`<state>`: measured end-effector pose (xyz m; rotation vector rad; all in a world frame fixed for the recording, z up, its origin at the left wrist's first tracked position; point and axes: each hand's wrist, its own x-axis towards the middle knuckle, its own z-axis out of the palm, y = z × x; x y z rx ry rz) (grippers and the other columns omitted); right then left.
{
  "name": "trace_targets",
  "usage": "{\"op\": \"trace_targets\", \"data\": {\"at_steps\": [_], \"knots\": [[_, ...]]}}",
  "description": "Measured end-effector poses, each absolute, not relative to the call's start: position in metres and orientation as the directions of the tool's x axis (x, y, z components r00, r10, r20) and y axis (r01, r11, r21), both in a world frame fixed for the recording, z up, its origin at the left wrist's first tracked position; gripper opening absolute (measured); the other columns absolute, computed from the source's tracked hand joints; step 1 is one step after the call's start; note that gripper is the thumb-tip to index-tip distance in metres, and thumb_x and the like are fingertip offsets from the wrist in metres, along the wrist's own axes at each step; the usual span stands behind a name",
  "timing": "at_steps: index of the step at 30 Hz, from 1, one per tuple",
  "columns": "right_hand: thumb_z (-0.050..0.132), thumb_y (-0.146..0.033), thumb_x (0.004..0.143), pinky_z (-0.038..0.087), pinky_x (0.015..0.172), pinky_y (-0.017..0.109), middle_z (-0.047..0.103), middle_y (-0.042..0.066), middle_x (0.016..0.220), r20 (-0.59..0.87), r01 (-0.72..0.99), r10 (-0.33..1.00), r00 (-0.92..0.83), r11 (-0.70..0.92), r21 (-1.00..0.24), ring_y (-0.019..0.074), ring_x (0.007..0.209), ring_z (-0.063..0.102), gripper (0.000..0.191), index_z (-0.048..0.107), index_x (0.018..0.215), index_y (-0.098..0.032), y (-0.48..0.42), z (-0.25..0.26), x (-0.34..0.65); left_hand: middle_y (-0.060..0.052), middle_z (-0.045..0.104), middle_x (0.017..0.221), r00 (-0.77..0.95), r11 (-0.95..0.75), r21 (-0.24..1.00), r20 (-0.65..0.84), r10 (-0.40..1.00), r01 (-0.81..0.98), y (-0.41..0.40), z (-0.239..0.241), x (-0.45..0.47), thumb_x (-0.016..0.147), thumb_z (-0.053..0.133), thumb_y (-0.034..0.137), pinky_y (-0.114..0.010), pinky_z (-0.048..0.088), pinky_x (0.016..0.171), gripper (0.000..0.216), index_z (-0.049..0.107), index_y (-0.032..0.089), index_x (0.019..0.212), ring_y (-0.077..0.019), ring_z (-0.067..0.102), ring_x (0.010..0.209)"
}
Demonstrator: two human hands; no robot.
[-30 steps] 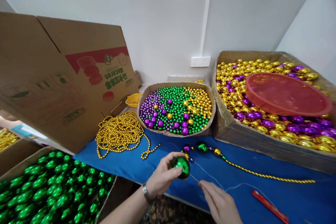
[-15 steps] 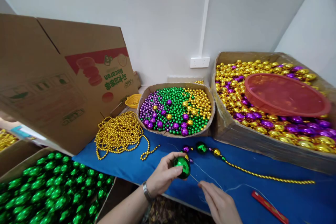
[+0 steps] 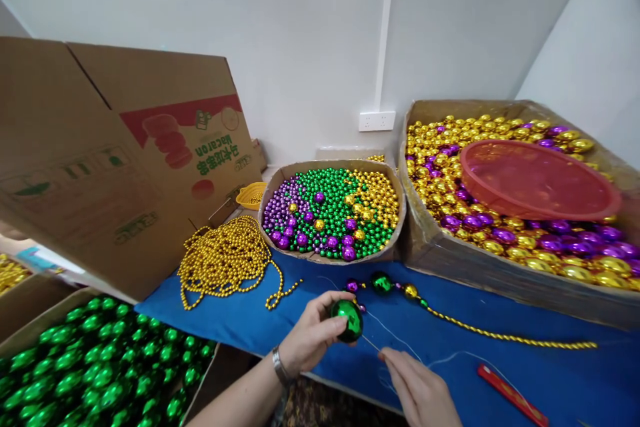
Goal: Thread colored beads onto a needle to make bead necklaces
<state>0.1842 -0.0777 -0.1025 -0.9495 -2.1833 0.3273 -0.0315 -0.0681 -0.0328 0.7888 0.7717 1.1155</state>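
Observation:
My left hand (image 3: pixel 310 333) grips a large shiny green bead (image 3: pixel 347 319) over the blue table (image 3: pixel 250 317), fingers wrapped round it. My right hand (image 3: pixel 417 390) is pinched on a thin white thread (image 3: pixel 400 340) that runs from the bead across the cloth. Just behind lies a partly strung strand (image 3: pixel 385 283) of a purple, a green and a gold bead that continues as a thin gold bead chain (image 3: pixel 500 335) to the right.
A round cardboard tray (image 3: pixel 395 223) of purple, green and gold beads sits behind. A big box (image 3: pixel 475 267) of gold and purple beads holds a red basin (image 3: pixel 537 180). Gold chain pile (image 3: pixel 225 257), green bead box (image 3: pixel 100 363), open carton (image 3: pixel 115 153), red stick (image 3: pixel 513 393).
The view has shifted slightly; both hands stay in place with the green bead and the thread.

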Motion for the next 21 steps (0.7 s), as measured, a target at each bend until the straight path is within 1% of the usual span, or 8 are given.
{"op": "trace_targets", "data": {"at_steps": [4,9,11,15,18,21], "knots": [[0.034,-0.021,0.094,0.055,0.069,0.023,0.072,0.006,0.089,0.52,0.519,0.711,-0.473,0.702,-0.488,0.016,0.077,0.069,0.03,0.061,0.107,-0.02,-0.0774,-0.1029,0.1858,-0.009,0.059,0.097,0.277,0.251,0.84,-0.126,0.953,-0.482,-0.0668,-0.0337,-0.0314,0.072,0.071,0.027,-0.031,0.053,0.065,0.042,0.059,0.015,0.11,-0.0175,0.06,0.076],[0.034,-0.021,0.094,0.055,0.067,0.022,0.072,0.006,0.09,0.5,0.5,0.729,-0.468,0.685,-0.531,0.0155,0.079,0.069,0.03,0.06,0.109,-0.021,-0.0791,-0.1009,0.1829,-0.013,0.058,0.107,0.303,0.264,0.827,-0.12,0.945,-0.497,-0.066,-0.0331,-0.0302,0.074,0.068,0.023,-0.029,0.051,0.067,0.041,0.058,0.014,0.114,-0.0187,0.061,0.081],[0.033,-0.022,0.095,0.055,0.067,0.021,0.072,0.006,0.09,0.484,0.496,0.743,-0.462,0.669,-0.553,0.0152,0.079,0.069,0.03,0.06,0.108,-0.02,-0.081,-0.1016,0.1806,-0.013,0.057,0.11,0.309,0.267,0.813,-0.114,0.944,-0.517,-0.067,-0.0323,-0.0285,0.076,0.066,0.022,-0.03,0.051,0.07,0.043,0.055,0.016,0.117,-0.0209,0.062,0.085],[0.032,-0.023,0.095,0.055,0.068,0.019,0.072,0.007,0.088,0.485,0.483,0.754,-0.442,0.656,-0.58,0.0148,0.078,0.069,0.03,0.061,0.103,-0.019,-0.0843,-0.1052,0.1782,-0.011,0.058,0.108,0.309,0.28,0.779,-0.116,0.944,-0.562,-0.0696,-0.0317,-0.0248,0.076,0.065,0.021,-0.037,0.049,0.076,0.047,0.051,0.02,0.121,-0.0278,0.063,0.091],[0.033,-0.024,0.095,0.054,0.07,0.018,0.072,0.008,0.09,0.485,0.466,0.757,-0.438,0.653,-0.597,0.0143,0.081,0.069,0.028,0.061,0.1,-0.019,-0.0849,-0.1059,0.1791,-0.012,0.058,0.108,0.305,0.282,0.77,-0.119,0.945,-0.573,-0.0699,-0.0329,-0.0232,0.076,0.066,0.021,-0.037,0.049,0.075,0.044,0.052,0.019,0.117,-0.0294,0.064,0.09],[0.034,-0.023,0.095,0.053,0.07,0.015,0.071,0.008,0.092,0.448,0.45,0.773,-0.45,0.629,-0.634,0.013,0.082,0.069,0.028,0.061,0.102,-0.019,-0.0847,-0.1042,0.1802,-0.013,0.059,0.108,0.312,0.28,0.765,-0.109,0.944,-0.58,-0.0688,-0.0342,-0.0233,0.075,0.066,0.023,-0.036,0.05,0.072,0.039,0.054,0.017,0.112,-0.0299,0.065,0.089]]}}
